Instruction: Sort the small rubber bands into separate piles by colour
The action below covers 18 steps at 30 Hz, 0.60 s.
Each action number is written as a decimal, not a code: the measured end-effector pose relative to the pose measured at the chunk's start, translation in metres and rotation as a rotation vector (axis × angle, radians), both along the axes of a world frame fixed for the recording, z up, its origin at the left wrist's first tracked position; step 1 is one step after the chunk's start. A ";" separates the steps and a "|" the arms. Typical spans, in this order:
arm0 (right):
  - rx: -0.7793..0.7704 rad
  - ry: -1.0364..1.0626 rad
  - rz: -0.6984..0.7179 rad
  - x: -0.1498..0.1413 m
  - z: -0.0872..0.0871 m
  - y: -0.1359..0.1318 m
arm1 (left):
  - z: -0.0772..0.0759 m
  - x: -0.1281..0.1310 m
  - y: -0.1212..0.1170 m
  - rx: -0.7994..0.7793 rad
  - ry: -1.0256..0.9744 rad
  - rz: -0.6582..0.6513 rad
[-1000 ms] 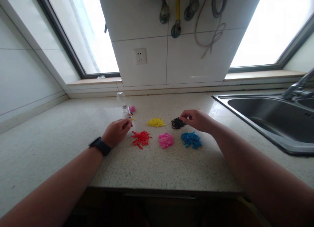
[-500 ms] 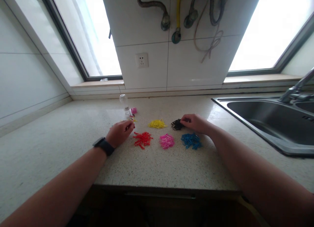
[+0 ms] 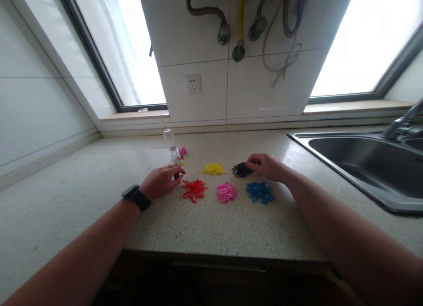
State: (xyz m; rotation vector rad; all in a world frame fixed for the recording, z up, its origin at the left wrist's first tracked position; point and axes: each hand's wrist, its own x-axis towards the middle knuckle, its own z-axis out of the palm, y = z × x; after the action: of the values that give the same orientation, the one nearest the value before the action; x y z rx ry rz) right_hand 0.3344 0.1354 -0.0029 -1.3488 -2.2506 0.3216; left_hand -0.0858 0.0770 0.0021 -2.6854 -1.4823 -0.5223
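Beyond the left grip, a clear bottle and a small pink object stand close together. Nearer that grip lies a scatter of small mixed-colour pieces, partly hidden by its fingers. The yellow pile lies between the two grips; the sink and its tap are well to the right of the right grip. On the wall far beyond both are a socket and hoses.

The left grip's thumb and forefinger are slightly apart, just beside the red pile. The right grip's fingertips meet the edge of the black pile; whether they pinch a piece I cannot tell. Just on the near side of it is the blue pile; the pink pile lies between the grips, nearer the worktop's front edge.

Counted: five single-colour piles, one bottle, one socket, three hoses. The pieces within each pile are too tangled to count.
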 end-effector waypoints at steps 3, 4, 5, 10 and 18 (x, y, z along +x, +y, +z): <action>0.001 -0.008 0.002 0.000 0.001 -0.001 | 0.002 -0.006 0.000 -0.031 0.057 -0.024; 0.004 -0.012 0.002 0.000 0.002 -0.001 | 0.003 -0.006 0.000 -0.043 0.064 -0.035; 0.008 -0.015 0.003 0.000 0.002 -0.002 | 0.004 -0.007 0.000 -0.052 0.062 -0.047; 0.019 -0.014 0.000 0.000 0.002 -0.002 | 0.003 -0.002 -0.003 -0.055 0.068 -0.104; 0.023 -0.021 -0.005 0.000 0.001 0.000 | 0.001 -0.001 -0.001 -0.024 0.106 -0.092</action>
State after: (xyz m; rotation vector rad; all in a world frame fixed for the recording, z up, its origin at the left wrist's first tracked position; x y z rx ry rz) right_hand 0.3342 0.1349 -0.0019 -1.3515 -2.2617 0.2800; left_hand -0.0866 0.0760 0.0031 -2.7626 -1.3523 -0.3619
